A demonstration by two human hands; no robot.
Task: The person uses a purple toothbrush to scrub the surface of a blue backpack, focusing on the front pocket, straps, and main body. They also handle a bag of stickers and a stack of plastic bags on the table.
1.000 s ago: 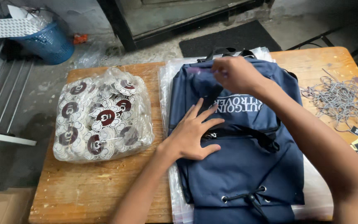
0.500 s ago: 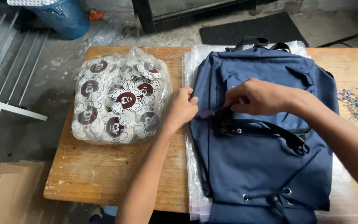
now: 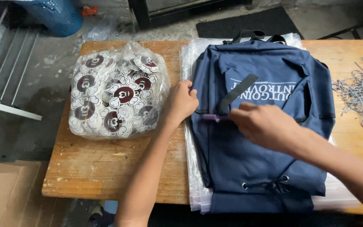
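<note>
Head view: navy drawstring backpack on a wooden table, both hands at its left half.

Item, head view: navy backpack (image 3: 269, 138) lying flat on a stack of clear plastic sleeves (image 3: 192, 176), right of centre on the wooden table (image 3: 101, 168); white lettering panel across its upper front, dark strap (image 3: 238, 92) angled over it, black handles at the top edge, drawstring knot at the bottom. Left hand (image 3: 181, 103) clenched on the bag's left edge. Right hand (image 3: 261, 126) pinches a small purple ribbed piece (image 3: 213, 118) against the fabric. Left of the bag: clear bag of round white-and-maroon flower-edged stickers (image 3: 116, 92). Far right: loose pile of grey string tags (image 3: 360, 94). Floor beyond: blue mesh basket (image 3: 57, 14), black mat (image 3: 248, 21).
</note>
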